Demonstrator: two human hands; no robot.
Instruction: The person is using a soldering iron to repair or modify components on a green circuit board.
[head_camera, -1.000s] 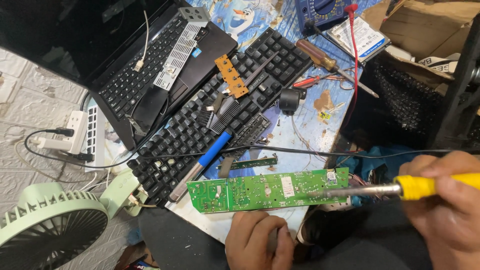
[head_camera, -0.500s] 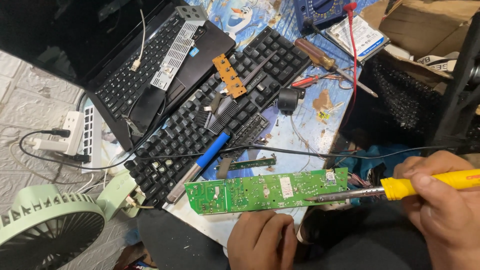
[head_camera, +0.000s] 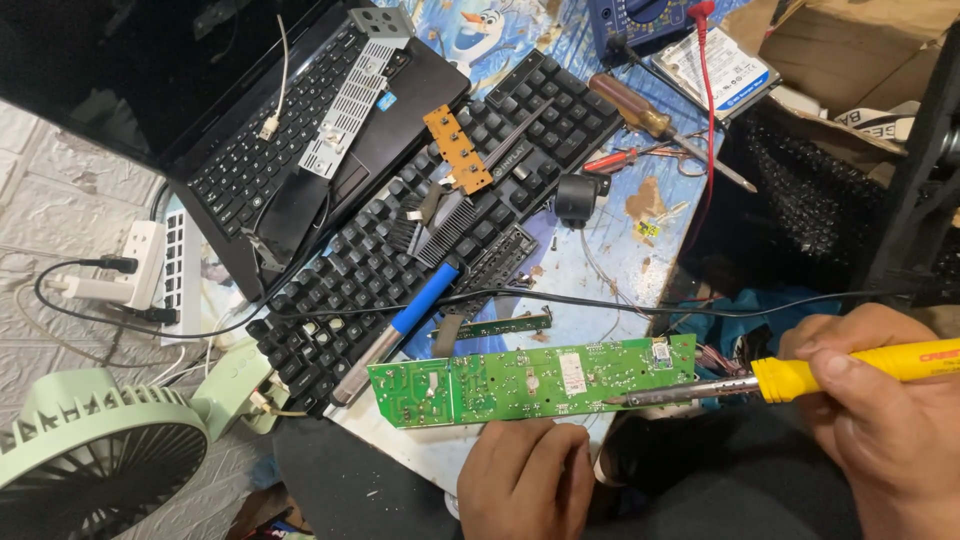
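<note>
A long green circuit board (head_camera: 500, 385) lies across the near edge of the table. My left hand (head_camera: 525, 480) grips its lower edge from below. My right hand (head_camera: 880, 420) is closed around the yellow handle of a soldering iron (head_camera: 800, 378). The iron's metal tip touches the right part of the board. A blue-handled tool (head_camera: 405, 318) rests on a black keyboard (head_camera: 420, 230) just beyond the board.
An open black laptop (head_camera: 290, 150) sits at the back left, with a white power strip (head_camera: 150, 265) beside it. A green fan (head_camera: 100, 450) stands low left. Screwdrivers (head_camera: 650, 115), an orange small board (head_camera: 458, 150), a black cable (head_camera: 620, 305) and cardboard boxes (head_camera: 850, 60) crowd the far right.
The soldering iron tip has shifted slightly along the right part of the board. My left hand has stayed under the board's edge.
</note>
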